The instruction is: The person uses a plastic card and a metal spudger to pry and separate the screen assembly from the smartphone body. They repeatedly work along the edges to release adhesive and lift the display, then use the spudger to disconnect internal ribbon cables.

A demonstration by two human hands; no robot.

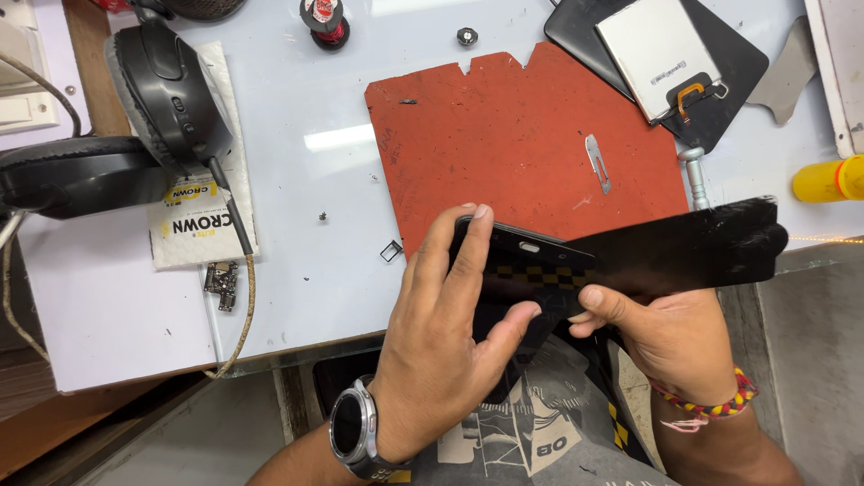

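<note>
Left hand (441,333), right hand (670,337) both grasping black phone (531,270) | red mat (504,135), headphones (144,99) beyond

The red mat (504,135) is lying mostly bare, offering room, with only a small metal blade (598,162) sitting on it. Headphones (135,108) and a cable (241,270) are crowding the left side.

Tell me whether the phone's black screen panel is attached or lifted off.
Lifted off: the screen panel sticks out sideways from the phone.
</note>
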